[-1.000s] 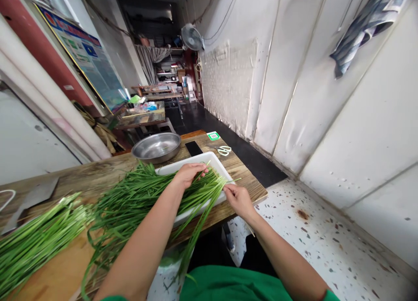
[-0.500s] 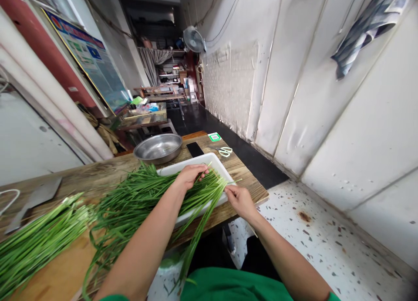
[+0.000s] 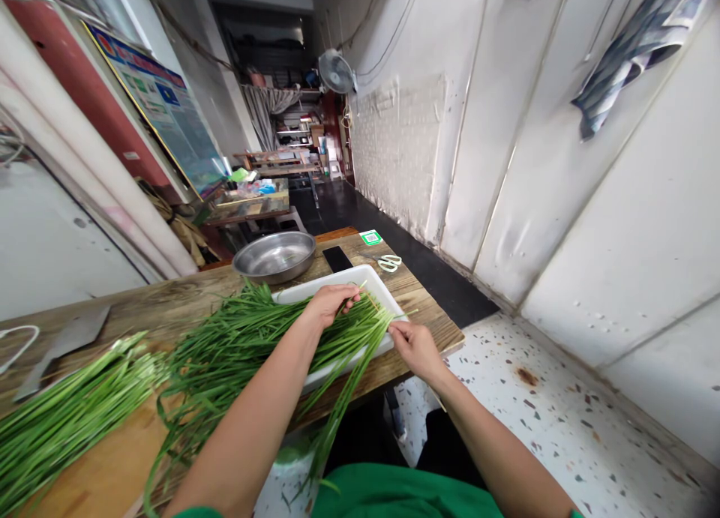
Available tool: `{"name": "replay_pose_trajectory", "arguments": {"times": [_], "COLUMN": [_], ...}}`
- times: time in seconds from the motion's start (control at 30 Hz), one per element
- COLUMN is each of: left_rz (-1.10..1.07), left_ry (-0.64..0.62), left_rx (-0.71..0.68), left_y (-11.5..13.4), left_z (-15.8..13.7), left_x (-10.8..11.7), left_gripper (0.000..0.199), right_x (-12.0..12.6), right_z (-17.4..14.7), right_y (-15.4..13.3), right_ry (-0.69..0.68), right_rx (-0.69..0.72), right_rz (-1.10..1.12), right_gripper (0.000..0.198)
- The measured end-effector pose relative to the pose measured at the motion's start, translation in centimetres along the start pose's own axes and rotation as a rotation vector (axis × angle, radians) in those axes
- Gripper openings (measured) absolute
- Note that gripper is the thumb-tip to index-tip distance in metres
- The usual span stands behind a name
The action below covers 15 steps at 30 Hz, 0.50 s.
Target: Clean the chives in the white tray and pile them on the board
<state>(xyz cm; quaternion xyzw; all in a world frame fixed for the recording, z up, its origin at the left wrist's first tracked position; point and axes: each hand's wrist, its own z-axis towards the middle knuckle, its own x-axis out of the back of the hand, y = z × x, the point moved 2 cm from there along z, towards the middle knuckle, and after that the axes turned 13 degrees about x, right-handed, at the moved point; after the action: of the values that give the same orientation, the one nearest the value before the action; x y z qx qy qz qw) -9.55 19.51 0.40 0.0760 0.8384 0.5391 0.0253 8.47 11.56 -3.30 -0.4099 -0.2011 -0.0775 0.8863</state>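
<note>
At white tray (image 3: 383,289), right hand (image 3: 416,347), pinched green stalks (image 3: 367,344)

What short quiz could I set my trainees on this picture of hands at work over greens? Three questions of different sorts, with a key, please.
1. Multiple choice: What does the right hand pinch?
A) a metal bowl
B) pale stalk ends
C) a fan

2. True or false: The scissors lie outside the white tray.

3. Fill the gap: The cleaver lies toward the person's ____ side of the wooden table.

Key: 1. B; 2. true; 3. left
</note>
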Motion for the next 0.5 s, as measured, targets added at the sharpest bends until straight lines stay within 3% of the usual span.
{"name": "replay_pose_trajectory", "arguments": {"times": [0.5], "left_rz": [0.120], "left_ry": [0.092], "left_rx": [-0.061], "left_y": [-0.07], "left_z": [-0.01], "left_x": [0.32], "left_gripper": [0.024], "right_x": [0.00], "right_z": [-0.08], "right_y": [-0.20], "right_ry": [0.015], "right_rx": [-0.005], "right_rz": [-0.034], "right_gripper": [0.026]}}
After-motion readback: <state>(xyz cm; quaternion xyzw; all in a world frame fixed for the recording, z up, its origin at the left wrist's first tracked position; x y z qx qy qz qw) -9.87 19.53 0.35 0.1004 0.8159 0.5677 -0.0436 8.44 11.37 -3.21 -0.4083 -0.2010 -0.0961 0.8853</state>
